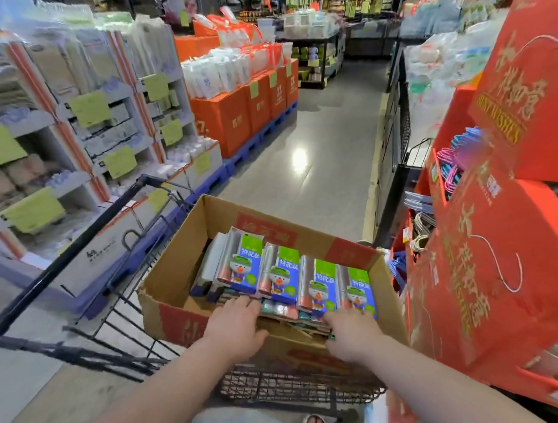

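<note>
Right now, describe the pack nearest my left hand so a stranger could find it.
Find the cardboard box on the wire cart. Four blue cartoon packs lie in a row inside; yours is the leftmost pack, beyond the left hand. It alone sits farther back.

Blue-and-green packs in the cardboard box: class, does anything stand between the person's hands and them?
Nothing visible does. The left hand and right hand reach over the cardboard box's near wall, fingertips at the packs' near edge.
</note>
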A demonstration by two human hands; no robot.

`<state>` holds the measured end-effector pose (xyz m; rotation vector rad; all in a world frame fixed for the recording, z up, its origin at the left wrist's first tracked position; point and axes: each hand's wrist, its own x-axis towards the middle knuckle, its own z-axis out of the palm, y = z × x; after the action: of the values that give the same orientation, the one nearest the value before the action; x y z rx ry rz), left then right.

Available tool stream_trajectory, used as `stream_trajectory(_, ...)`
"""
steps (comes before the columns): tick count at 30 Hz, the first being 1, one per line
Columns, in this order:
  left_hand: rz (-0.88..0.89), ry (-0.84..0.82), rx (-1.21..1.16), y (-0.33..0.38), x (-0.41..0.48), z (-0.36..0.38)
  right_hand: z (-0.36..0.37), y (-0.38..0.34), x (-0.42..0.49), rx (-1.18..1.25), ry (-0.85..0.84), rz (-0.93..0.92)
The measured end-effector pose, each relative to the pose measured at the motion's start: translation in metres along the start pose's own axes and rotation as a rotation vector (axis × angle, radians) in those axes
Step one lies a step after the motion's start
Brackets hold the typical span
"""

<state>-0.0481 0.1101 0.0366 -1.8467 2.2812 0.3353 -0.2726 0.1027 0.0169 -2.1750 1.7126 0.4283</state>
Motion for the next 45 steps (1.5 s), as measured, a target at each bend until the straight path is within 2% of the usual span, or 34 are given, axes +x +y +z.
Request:
stream_trajectory(7, -0.040, -0.090, 0.050, 0.001, 0.080, -0.008, 0.004, 0.049, 0.070, 0.109, -0.094, 0.049)
stream_trajectory(17, -0.107, -0.256, -0.031, -0.001, 0.166, 0.017, 0.021, 0.081, 0.156, 0.200, -0.241, 0.072)
stream_trajectory(26, -0.228, -0.259, -0.200, -0.009, 0.227, 0.043, 0.045, 0.081, 0.211, 0.333, -0.316, 0.107)
stream_trajectory(31, -0.416, -0.170, -0.423, -0.010, 0.257, 0.051, 0.052, 0.079, 0.229, 0.457, -0.350, 0.161)
stream_trajectory(38, -0.626, -0.147, -0.517, -0.007, 0.277, 0.054, 0.061, 0.070, 0.228, 0.471, -0.376, 0.175)
stream_trajectory(45, -0.688, -0.159, -0.627, -0.011, 0.274, 0.055, 0.064, 0.068, 0.224, 0.503, -0.383, 0.183)
